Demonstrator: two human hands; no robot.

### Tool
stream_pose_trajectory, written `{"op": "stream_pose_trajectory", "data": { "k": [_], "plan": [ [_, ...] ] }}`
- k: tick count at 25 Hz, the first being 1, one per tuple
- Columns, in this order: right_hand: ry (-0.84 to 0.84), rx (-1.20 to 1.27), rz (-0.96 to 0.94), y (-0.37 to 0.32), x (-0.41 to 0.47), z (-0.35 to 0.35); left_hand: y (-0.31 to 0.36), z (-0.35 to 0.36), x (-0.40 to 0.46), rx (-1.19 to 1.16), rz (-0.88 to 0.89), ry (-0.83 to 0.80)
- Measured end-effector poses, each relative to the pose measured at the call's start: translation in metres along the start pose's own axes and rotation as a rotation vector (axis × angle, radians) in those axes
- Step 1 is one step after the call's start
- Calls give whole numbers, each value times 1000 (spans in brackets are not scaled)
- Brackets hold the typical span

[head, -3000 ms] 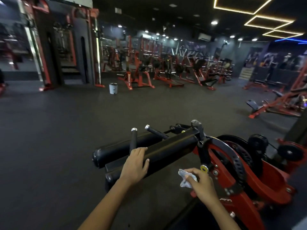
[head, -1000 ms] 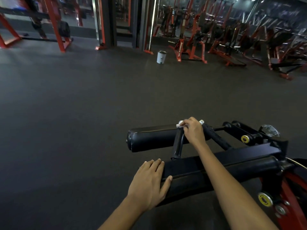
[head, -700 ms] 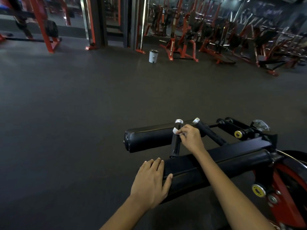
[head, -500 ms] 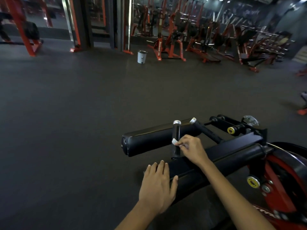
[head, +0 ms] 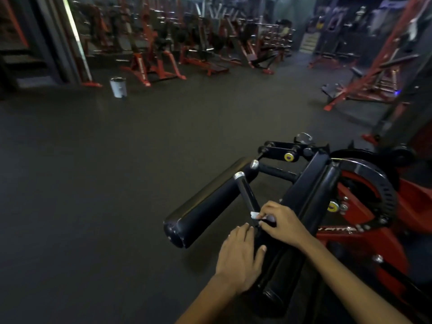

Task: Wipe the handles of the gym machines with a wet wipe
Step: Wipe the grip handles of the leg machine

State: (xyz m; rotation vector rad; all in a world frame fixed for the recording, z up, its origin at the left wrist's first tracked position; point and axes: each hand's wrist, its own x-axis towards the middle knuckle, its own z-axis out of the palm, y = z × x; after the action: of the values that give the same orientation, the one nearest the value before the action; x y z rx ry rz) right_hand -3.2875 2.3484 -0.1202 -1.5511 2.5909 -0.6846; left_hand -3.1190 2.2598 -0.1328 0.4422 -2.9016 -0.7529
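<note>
- Handle [head: 247, 192], a black bar with a silver end cap, stood at the near end of the machine, its long axis running from its base by the hands up toward 11 o'clock.
- Right hand [head: 279, 224] sat at the handle's base, fingers [head: 265, 210] curled round the bar and pinching a white wet wipe [head: 254, 215] against it; only a small corner of the wipe showed.
- Nearly all of the bar's length lay away from those fingers toward 11 o'clock, so any further stroke would have to travel up along the axis to the cap.
- Left hand [head: 240, 256] rested flat on the black pad [head: 280, 265] just at 7 o'clock of the right hand, fingers straight and together, holding nothing; it looked like a brace.
- Right hand was the nearer one and the only one on the handle.
- A second capped handle [head: 271, 170] lay at 1 o'clock of the first, well apart from both hands and probably next in line.
- A long roller pad [head: 208, 204] lay at 9 o'clock of the handle, beside it.
</note>
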Motion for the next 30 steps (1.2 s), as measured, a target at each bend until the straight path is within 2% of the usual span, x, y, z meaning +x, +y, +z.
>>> {"op": "stream_pose_trajectory", "data": {
  "k": [6, 10, 17, 21, 24, 28, 30],
  "plan": [
    [79, -8, 70, -2, 3, 9, -77, -28, 94, 181, 189, 68],
    [96, 6, 104, -8, 2, 12, -132, -35, 133, 219, 218, 2],
    [154, 160, 347, -17, 13, 8, -201, -3, 200, 156, 246, -155],
    [306, 169, 583, -34, 20, 18, -237, 22, 238, 151, 382, -269],
    [492, 85, 780, -56, 28, 36, -251, 36, 259, 75, 453, -268],
    [787, -138, 1052, -90, 47, 67, -256, 42, 277, 29, 511, -313],
    [881, -248, 1174, -102, 63, 92, -264, 45, 287, 31, 553, -331]
  ]
}}
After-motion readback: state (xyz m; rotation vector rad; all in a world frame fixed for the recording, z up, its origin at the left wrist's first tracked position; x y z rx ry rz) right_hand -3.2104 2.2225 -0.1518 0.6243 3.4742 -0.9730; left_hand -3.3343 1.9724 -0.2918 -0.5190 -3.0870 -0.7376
